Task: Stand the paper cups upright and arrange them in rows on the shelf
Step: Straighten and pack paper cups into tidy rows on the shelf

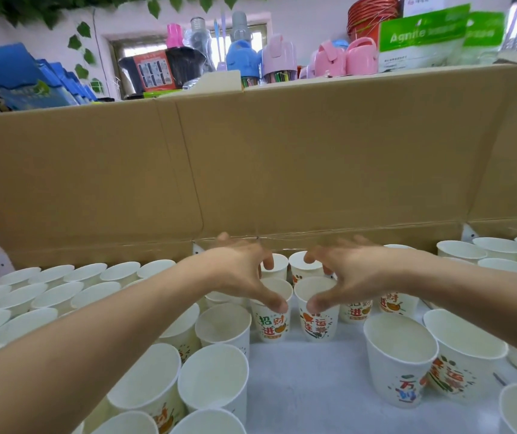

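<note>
White paper cups with colourful print stand upright on the white shelf (307,380). My left hand (244,274) arches over two of them. Its thumb presses the near rim of the front cup (271,324), and its curled fingers hook over the cup behind (279,267). My right hand (354,270) mirrors this, with its thumb on the near rim of another front cup (318,324) and its fingers over the rear cup (302,269). These four cups form a tight block in the middle, just in front of the cardboard.
A tall cardboard wall (282,170) closes the back of the shelf. Rows of upright cups (57,296) fill the left side, and more stand at the back right (498,255). Two larger cups (398,358) stand at the near right. Bottles and packets sit above the cardboard.
</note>
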Available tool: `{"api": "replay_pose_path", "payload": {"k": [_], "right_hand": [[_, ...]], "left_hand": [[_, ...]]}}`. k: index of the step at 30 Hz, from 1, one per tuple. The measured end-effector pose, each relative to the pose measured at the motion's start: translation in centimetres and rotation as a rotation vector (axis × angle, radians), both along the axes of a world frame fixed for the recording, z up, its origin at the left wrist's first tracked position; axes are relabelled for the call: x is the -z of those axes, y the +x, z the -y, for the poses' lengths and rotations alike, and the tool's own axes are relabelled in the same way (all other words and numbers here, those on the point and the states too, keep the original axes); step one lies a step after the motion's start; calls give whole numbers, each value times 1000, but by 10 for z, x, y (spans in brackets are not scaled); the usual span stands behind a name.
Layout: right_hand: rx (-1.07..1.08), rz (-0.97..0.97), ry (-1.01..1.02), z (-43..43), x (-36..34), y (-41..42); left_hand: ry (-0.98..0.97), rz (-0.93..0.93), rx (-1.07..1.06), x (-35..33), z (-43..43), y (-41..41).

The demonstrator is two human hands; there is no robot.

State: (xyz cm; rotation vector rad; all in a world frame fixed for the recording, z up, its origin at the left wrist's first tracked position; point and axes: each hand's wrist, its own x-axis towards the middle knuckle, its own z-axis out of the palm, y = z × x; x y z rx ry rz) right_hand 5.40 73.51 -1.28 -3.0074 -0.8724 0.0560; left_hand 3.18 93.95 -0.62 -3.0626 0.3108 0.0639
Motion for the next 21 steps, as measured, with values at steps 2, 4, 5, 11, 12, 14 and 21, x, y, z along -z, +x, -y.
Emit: {"api": "replay_pose_path", "payload": {"k": [2,4,5,11,12,14,21], "right_hand": [[1,-5,15,-3,2,4],[2,-31,41,-4,1,8],[1,-48,56,-4,0,10],[2,-91,90,-3,0,15],[-2,-94,99,-2,-1,14],[-15,-104,138,4,-5,8],[-51,-49,179,58,-37,-14]], "left_hand": [[-7,4,3,2,1,1],[-32,-3,-2,2,1,2],[-41,-8,-7,1,1,3],[-65,18,-14,2,1,4],[-68,32,-16,2,1,3],[-92,102,-8,-1,3,-3],[-415,160,256,-8,59,-43]]}}
